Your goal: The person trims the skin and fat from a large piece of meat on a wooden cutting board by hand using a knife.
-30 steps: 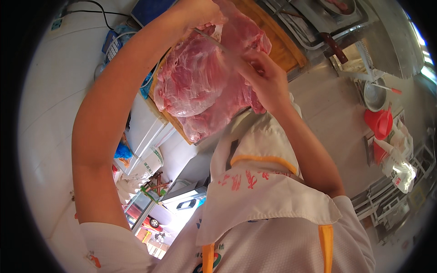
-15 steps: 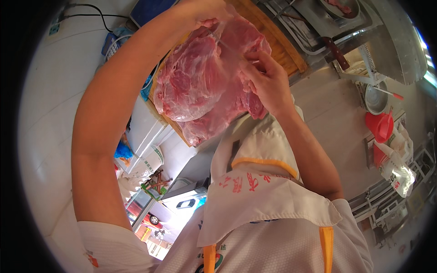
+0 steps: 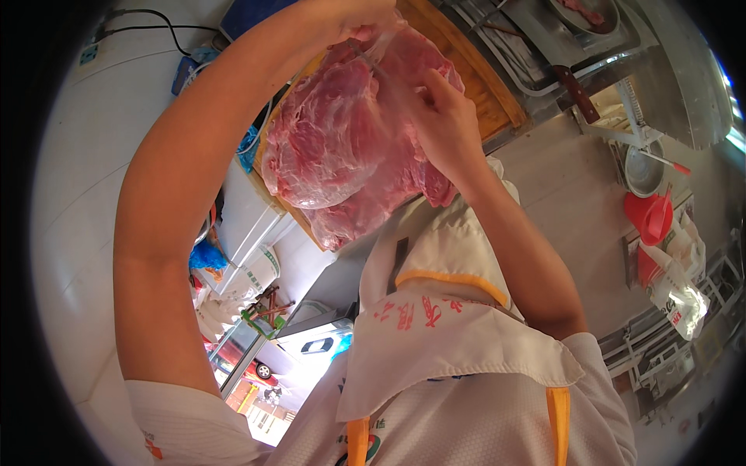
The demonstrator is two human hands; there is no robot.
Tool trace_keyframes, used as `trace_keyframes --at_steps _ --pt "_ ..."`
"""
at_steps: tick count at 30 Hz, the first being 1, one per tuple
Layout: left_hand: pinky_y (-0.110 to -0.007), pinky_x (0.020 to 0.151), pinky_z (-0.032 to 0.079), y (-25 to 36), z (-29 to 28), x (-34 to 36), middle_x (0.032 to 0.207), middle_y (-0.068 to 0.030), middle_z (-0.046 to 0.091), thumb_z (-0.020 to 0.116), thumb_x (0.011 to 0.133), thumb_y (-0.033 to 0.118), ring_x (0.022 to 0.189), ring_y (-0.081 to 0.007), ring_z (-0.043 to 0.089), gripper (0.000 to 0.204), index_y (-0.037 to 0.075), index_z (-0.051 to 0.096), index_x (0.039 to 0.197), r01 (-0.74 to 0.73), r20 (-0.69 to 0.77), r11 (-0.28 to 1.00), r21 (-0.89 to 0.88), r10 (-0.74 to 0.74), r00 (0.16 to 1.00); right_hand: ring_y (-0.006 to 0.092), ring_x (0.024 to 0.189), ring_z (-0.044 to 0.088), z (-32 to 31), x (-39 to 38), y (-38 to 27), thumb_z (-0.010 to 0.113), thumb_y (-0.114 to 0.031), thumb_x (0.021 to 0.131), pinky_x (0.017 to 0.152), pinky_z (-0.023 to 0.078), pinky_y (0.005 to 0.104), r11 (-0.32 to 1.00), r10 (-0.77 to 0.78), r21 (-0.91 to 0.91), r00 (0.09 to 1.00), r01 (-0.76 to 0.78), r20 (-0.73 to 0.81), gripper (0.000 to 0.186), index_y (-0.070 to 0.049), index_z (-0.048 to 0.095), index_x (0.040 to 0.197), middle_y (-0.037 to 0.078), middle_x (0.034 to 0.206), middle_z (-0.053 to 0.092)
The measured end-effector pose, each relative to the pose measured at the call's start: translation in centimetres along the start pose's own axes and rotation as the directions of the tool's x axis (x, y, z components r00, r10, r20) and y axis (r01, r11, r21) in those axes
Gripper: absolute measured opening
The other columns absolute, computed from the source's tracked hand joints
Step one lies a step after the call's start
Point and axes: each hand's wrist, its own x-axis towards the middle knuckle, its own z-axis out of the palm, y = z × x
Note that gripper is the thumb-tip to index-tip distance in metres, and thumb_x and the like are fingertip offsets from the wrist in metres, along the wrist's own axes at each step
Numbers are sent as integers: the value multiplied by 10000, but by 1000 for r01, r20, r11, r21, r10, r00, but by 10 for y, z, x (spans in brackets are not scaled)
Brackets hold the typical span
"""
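A large slab of raw pink meat [image 3: 322, 144], with pale membrane and a thick rounded lobe, lies on a wooden board [image 3: 486, 93]. At its far edge my left hand [image 3: 369, 25] is closed on the meat, fingers partly cut off by the top of the picture. My right hand [image 3: 449, 120] is curled over the meat's right side. From it a narrow grey knife blade [image 3: 371, 66], blurred and thin, points up and left toward my left hand. The knife's handle is hidden inside my right fingers.
Metal trays [image 3: 528, 66] and a brown-handled tool [image 3: 575, 93] lie beyond the board at right. A metal bowl [image 3: 594, 14] holds a meat strip. A red scoop [image 3: 649, 217] and a round pan [image 3: 643, 171] sit lower right. My apron [image 3: 451, 342] hangs close to the board's near edge.
My right hand has shifted slightly up and left over the meat, with the knife. My left forearm has swung a little outward to the left; its hand stays at the far edge.
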Motion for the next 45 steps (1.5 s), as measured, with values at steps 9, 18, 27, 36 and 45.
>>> trace_keyframes --at_steps 9,18,27,36,45 --pt "-305 489 302 -13 -15 12 680 -16 595 774 977 129 557 -128 492 251 69 717 740 -45 180 885 -464 144 973 165 664 675 -8 -4 0 743 -227 1026 623 546 361 994 63 82 996 -68 57 217 -24 735 1102 95 782 730" --pt "-262 673 504 58 -40 -61 961 -100 787 797 997 85 788 -144 643 87 -1 808 1007 -136 -39 756 -640 144 989 127 687 709 -35 -2 6 751 -201 1029 641 581 325 975 99 192 991 -116 94 238 -59 760 1219 75 868 762" --pt "-265 815 512 -63 -47 -207 1045 -43 742 727 1077 213 923 -117 650 203 22 747 1142 -295 -356 678 -673 53 933 57 833 658 -88 -14 24 752 -143 1065 704 484 216 928 179 319 981 -194 74 349 18 661 1361 57 1018 767" --pt "-346 923 628 -287 71 -264 1091 -134 793 743 985 3 998 -223 771 163 -46 760 1140 -143 -383 457 -878 -490 783 6 634 479 -75 -27 3 711 -159 1087 521 341 211 958 202 174 966 -229 159 300 -1 670 1338 38 968 744" --pt "-363 770 654 -337 133 -190 1147 -156 818 802 928 60 858 -233 795 170 0 848 1080 74 -433 632 -771 -606 668 16 598 472 -53 -44 -10 705 -150 1084 503 335 207 982 155 83 977 -168 144 278 -11 690 1324 41 965 747"
